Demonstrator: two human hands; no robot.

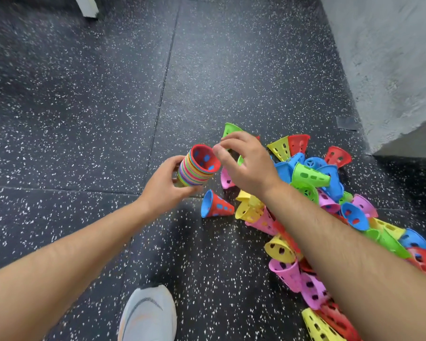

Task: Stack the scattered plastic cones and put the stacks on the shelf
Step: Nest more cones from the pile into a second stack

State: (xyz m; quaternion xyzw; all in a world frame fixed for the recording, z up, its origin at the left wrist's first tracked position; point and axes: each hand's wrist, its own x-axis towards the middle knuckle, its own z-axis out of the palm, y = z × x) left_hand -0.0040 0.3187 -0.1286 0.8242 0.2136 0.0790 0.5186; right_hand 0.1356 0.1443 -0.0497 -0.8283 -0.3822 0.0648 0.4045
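My left hand (166, 184) grips a stack of nested cones (197, 168) with many coloured rims; a red cone lies innermost, and the open end faces up and to the right. My right hand (244, 163) hovers just right of the stack's mouth with loosely curled fingers that hold nothing. Beneath and right of that hand lies a pile of loose cones (312, 193) in green, blue, red, yellow and pink. One red cone with a blue one nested inside (217, 205) lies on its side below the stack.
The floor (84, 119) is black rubber with white speckles. A grey textured wall (391, 70) rises at the right, with a corner near the pile. My grey shoe (149, 313) stands at the bottom centre. A white post base (87, 7) shows at top left.
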